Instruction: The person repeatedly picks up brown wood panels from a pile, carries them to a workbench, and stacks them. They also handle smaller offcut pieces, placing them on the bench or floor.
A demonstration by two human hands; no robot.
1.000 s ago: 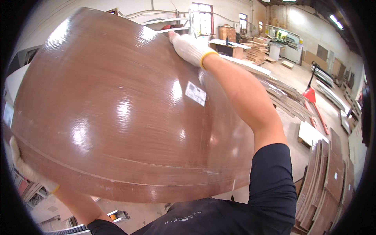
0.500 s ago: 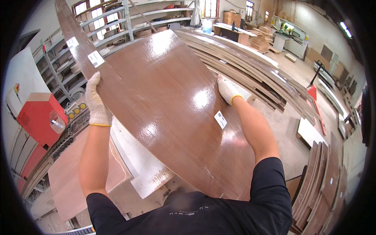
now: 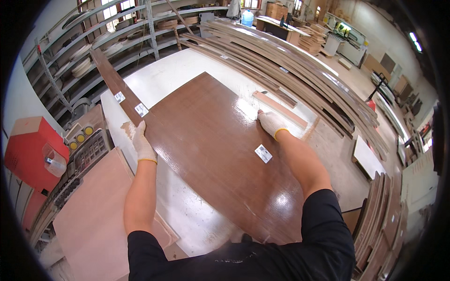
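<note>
A large glossy brown wood panel [image 3: 201,140] lies over a white-topped table [image 3: 161,72], low and close to its surface. Along the panel's left side runs a narrow brown strip [image 3: 112,77] bearing two white labels, reaching far past the panel's far edge. My left hand [image 3: 144,144], in a white knit glove, grips the left edge where strip and panel meet. My right hand [image 3: 272,123], gloved the same way, is closed on the panel's right edge. Near my right forearm a white label [image 3: 263,153] sticks to the panel. The fingers under the edges are hidden.
A pinkish board [image 3: 98,210] lies at the near left, by a red machine housing [image 3: 35,150]. Long brown boards [image 3: 281,70] are stacked beyond the table, with a short pinkish strip [image 3: 281,110] nearer. More boards [image 3: 382,225] stand at right; metal shelves [image 3: 152,28] at back left.
Both hands have lowered the panel and strip from a raised tilt down to the white table. The strip's far end has dropped, and more of the white tabletop shows.
</note>
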